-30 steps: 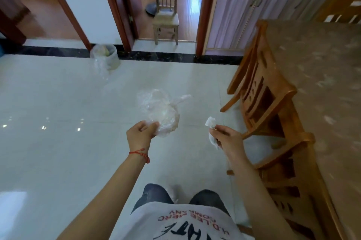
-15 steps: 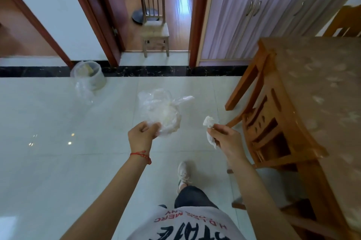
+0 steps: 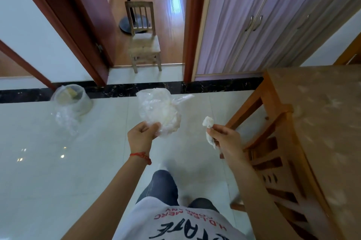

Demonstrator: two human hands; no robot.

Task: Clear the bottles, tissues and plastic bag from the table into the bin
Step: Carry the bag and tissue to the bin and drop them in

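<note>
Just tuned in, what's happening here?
A person is carrying rubbish across the tiled floor. The left hand holds a crumpled plastic bag; the right hand pinches a tissue. The lined bin stands ahead to the left by the wall, not yet reached. The table is on the right.

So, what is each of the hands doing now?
Left hand: closed, holding the plastic bag.
Right hand: closed, holding a tissue.
</note>
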